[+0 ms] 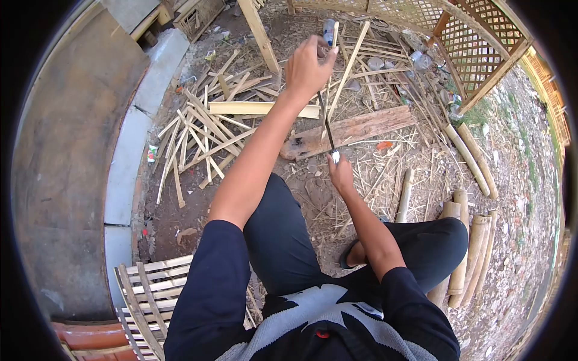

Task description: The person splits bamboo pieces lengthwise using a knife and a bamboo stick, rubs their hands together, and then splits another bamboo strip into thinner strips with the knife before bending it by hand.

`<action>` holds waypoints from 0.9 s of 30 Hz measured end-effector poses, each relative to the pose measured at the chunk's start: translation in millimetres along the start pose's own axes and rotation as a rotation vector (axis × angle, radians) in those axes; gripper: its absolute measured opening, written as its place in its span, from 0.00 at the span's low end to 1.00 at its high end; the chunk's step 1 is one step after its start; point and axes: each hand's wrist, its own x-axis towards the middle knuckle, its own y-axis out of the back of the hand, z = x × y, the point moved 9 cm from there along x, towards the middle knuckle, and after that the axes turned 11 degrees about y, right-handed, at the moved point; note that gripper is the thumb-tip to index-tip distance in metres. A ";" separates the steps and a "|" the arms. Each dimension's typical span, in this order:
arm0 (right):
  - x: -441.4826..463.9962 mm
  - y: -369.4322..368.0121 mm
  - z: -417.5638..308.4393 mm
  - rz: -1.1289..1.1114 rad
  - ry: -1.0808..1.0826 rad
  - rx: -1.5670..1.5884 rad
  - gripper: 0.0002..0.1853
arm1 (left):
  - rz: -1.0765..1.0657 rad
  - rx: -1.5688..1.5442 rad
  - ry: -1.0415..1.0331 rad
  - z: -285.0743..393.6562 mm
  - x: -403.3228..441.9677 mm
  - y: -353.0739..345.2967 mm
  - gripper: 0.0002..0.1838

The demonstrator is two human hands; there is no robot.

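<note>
My right hand (342, 172) is closed around the handle of a knife with a long, dark, narrow blade (329, 133), which points away from me. Farther out, my left hand (310, 67) has its fingers curled and its thumb against a thin bamboo strip (335, 35). The strip stands roughly upright in view, and its lower part runs close beside the blade; whether they touch I cannot tell. Below them a weathered wooden plank (373, 127) lies on the ground. A wider split bamboo piece (253, 108) lies left of the plank, partly behind my left forearm.
Loose bamboo strips (201, 129) are heaped at the left. Bamboo poles (475, 253) lie at the right near my knee. A slatted bamboo piece (159, 283) sits at lower left, beside a concrete edge (120, 168). A wooden post (259, 33) and lattice panel (481, 48) stand beyond.
</note>
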 end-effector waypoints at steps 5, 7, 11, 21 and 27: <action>29.5 37.9 -59.6 0.097 0.117 0.040 0.24 | 0.189 -0.069 -0.197 38.4 3.0 39.4 0.17; 42.4 54.6 -83.3 0.136 0.171 0.018 0.23 | 0.347 -0.115 -0.340 58.3 2.5 63.8 0.14; 54.3 90.2 -112.2 0.263 0.178 -0.007 0.22 | 0.114 -0.059 -0.462 71.7 16.3 95.1 0.14; -20.1 -14.6 23.4 0.006 -0.161 -0.070 0.26 | -0.374 -0.099 0.040 -59.5 -46.0 -63.5 0.25; 27.8 38.1 -39.6 0.101 -0.016 0.009 0.26 | 0.014 -0.033 -0.159 -4.1 -14.6 -15.0 0.25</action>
